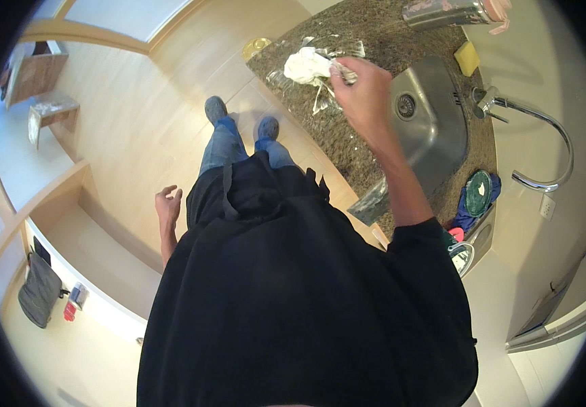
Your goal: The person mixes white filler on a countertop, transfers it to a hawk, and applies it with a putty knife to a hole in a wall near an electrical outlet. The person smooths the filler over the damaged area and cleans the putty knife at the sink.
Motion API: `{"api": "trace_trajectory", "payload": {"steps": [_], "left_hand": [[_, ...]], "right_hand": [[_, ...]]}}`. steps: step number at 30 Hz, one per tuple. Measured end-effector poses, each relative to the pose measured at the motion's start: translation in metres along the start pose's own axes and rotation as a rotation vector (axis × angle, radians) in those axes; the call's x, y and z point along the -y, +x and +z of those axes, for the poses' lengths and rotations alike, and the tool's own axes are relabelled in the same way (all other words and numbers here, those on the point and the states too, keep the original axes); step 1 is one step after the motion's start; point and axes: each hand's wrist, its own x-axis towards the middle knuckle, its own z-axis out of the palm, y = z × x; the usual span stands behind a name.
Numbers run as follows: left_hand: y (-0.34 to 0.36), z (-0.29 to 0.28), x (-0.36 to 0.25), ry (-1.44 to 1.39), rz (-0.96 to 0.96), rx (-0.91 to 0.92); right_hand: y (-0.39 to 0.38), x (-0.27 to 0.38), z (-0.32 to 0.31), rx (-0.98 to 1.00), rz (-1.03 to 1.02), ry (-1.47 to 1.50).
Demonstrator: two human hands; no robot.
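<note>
My right hand (362, 91) is closed at the right end of a white, smeared lump (305, 66) over the speckled brown stone counter (337, 139); whether the lump is cloth or paste I cannot tell. White smears lie around it on the stone. Just right of that hand is the steel sink (432, 136) with its drain, and a chrome tap (540, 125) beyond. My left hand (169, 200) hangs beside my left leg, fingers apart and slightly bent, holding nothing.
A steel cylinder (432, 13) and yellow sponge (467, 57) sit at the counter's back. A green oval object (477, 193) rests on blue cloth near the sink. Leftward are wooden shelving (83, 207), a small wooden stool (55, 112), and a grey bag (38, 288).
</note>
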Motion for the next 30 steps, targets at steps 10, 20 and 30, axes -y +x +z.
{"api": "trace_trajectory", "payload": {"steps": [10,20,30], "left_hand": [[-0.002,0.015,-0.012,-0.057,0.080,-0.047],[0.024,-0.007,-0.017,0.027,0.117,-0.036],[0.068,-0.018,-0.043,0.053,0.162,0.123]], "right_hand": [[-0.079,-0.046,-0.027,0.069,0.802,0.581],[-0.026,-0.008,0.010,-0.020,0.588,0.395],[-0.090,0.029,-0.010,-0.027,0.844,0.358]]}}
